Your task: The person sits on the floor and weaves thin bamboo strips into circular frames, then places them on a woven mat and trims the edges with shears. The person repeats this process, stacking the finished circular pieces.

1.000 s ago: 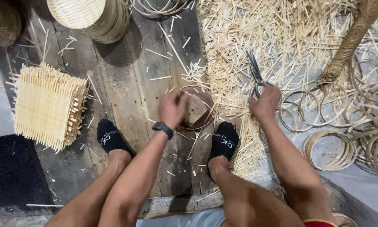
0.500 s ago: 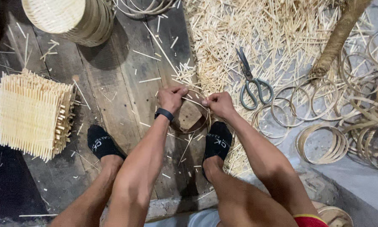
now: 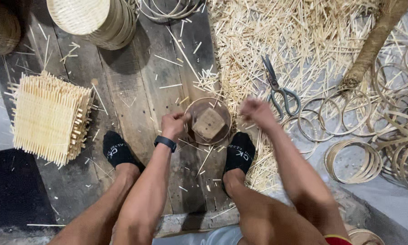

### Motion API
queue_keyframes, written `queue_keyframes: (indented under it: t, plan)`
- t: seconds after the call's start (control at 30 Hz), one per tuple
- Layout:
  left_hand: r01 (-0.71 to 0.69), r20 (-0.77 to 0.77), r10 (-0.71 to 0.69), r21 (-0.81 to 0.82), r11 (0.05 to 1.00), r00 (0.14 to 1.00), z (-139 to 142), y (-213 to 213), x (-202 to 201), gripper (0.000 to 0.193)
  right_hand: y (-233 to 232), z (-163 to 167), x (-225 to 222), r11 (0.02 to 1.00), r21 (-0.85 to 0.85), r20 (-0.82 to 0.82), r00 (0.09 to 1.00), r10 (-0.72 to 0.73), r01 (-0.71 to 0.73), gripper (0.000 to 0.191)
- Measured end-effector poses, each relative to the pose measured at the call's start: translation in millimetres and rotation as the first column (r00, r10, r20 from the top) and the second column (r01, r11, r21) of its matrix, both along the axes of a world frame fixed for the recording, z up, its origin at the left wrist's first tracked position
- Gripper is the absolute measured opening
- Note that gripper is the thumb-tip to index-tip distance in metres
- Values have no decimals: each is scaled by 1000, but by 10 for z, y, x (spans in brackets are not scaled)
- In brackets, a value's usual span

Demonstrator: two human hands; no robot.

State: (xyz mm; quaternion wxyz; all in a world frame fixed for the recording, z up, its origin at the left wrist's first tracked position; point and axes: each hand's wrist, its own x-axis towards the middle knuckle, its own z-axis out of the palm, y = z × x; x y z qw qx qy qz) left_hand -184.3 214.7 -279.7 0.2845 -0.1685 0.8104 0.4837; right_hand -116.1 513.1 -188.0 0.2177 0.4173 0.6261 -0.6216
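Head view: the left hand [image 3: 173,123] pinches the rim of a thin bamboo hoop [image 3: 189,112] that encircles a wooden block [image 3: 208,123], both resting on the dark plank floor [image 3: 136,90] between two black-socked feet. The right hand [image 3: 255,111] is blurred, raised just right of the hoop; whether it grips anything I cannot tell. Scissors [image 3: 279,90] lie near it on a heap of bamboo splints [image 3: 303,41]. A stack of woven mats [image 3: 47,118] sits well to the left.

The right hand [image 3: 255,111] is motion-blurred, its grip unreadable.
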Motion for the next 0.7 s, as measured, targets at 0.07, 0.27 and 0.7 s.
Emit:
queue_keyframes:
  t: [0.07,0.27,0.7]
  plan:
    - [-152,228,113,162,975,967,-13,19,1,31,-217,-146,83,970,-65,39,971,235,-232,30]
    - [-67,65,78,-156,985,995,-8,114,-26,27,-430,-313,92,992,-113,-60,997,56,-63,22]
    - [-541,445,349,439,718,825,75,226,764,18,-704,-261,394,938,-313,-62,982,-176,149,16]
